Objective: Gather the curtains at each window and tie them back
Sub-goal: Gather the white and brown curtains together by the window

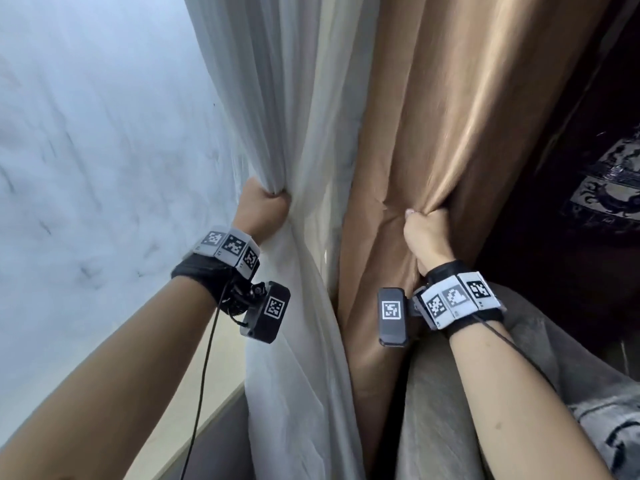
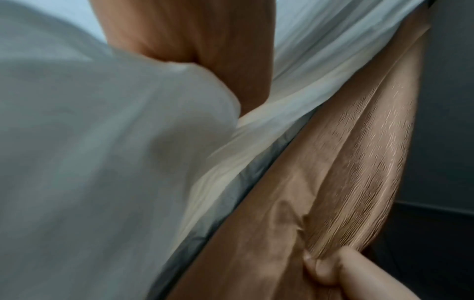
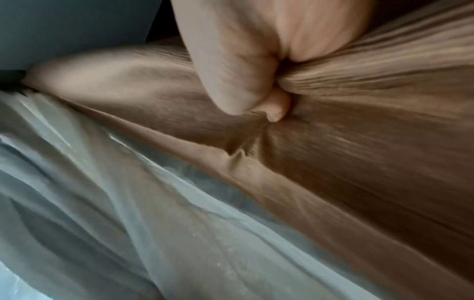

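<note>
A white sheer curtain (image 1: 277,109) hangs left of centre, bunched into folds. My left hand (image 1: 265,206) grips a gathered fistful of it, fingers wrapped into the cloth. Beside it to the right hangs a shiny tan curtain (image 1: 450,116). My right hand (image 1: 424,225) clutches a bunch of its folds, so creases radiate from the fist. In the right wrist view the right hand (image 3: 259,81) is curled tight into the tan curtain (image 3: 359,142), with the white sheer curtain (image 3: 102,213) below. The left wrist view shows the white sheer curtain (image 2: 102,162), the tan curtain (image 2: 346,162) and my right hand (image 2: 330,270).
The bright window pane (image 1: 104,133) fills the left side, with a pale sill (image 1: 194,414) below it. A grey upholstered seat (image 1: 446,410) stands under my right arm. Dark furniture with a patterned object (image 1: 606,188) lies at the right.
</note>
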Motion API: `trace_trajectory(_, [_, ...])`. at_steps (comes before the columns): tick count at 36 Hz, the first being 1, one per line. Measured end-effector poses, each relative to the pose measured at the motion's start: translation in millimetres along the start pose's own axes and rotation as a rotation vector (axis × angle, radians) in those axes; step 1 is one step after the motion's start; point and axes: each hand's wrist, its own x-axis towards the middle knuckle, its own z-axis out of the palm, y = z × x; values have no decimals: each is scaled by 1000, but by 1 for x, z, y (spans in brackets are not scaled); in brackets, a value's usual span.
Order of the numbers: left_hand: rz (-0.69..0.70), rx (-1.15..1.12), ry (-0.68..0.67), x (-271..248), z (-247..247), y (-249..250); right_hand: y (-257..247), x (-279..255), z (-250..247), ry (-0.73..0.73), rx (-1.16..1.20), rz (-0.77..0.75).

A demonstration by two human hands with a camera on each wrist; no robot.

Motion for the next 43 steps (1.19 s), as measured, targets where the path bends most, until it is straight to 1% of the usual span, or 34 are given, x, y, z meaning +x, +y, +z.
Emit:
trace_trajectory(2, [-10, 17, -43, 3, 6, 1, 0, 6, -1, -22, 66, 10])
trace_trajectory(4, [-37, 43, -137, 5, 11, 3, 1, 12, -2, -80, 103, -6])
trace_trajectory(5, [-54, 60, -173, 5, 14, 4, 1, 12, -3, -114, 118, 12])
trace_trajectory(8, [-59, 110, -224, 9, 21, 10, 13, 31, -3, -228, 215, 49])
trace_trajectory(9, [-53, 123, -237, 13, 24, 11, 17, 36, -4, -267, 215, 40])
trace_trajectory(11, [-43, 130, -250, 17, 30, 15, 8, 31, -7, -325, 129, -2])
trace_trajectory(13, [-22, 125, -225, 23, 39, 17, 6, 35, -7, -332, -21, -102])
trace_trajectory(15, [-17, 126, -182, 27, 47, 17, 1, 34, -2, -227, -126, -169])
trace_trajectory(17, [-52, 101, -156, 32, 56, 17, 3, 44, 4, -111, -147, -187])
trace_trajectory(19, [-54, 99, -124, 34, 63, 16, 5, 52, 5, -73, -174, -165])
trace_trajectory(21, [-51, 104, -68, 37, 67, 13, 3, 55, 2, -56, -169, -185])
trace_trajectory(23, [-66, 119, -10, 41, 68, 9, 3, 62, -2, -47, -119, -211])
trace_trajectory(25, [-60, 113, 48, 43, 67, 5, 5, 71, -3, -72, -73, -190])
trace_trajectory(29, [13, 82, 227, 40, 70, -4, 6, 82, -1, -158, 66, -147])
trace_trajectory(31, [15, 69, 245, 41, 73, -6, 4, 83, 0, -186, 116, -138])
trace_trajectory(34, [-1, 91, 186, 41, 74, -1, 4, 85, 4, -192, 108, -161])
trace_trajectory(37, [-60, 35, 143, 41, 73, 3, 6, 91, 9, -204, 84, -162])
trace_trajectory(40, [40, -17, 57, 36, 73, 6, 7, 95, 12, -262, 79, -159])
trace_trajectory(42, [104, -68, -52, 31, 78, 8, 6, 93, 13, -329, 114, -149])
trace_trajectory(43, [104, -81, -93, 30, 81, 12, 5, 90, 14, -372, 128, -131])
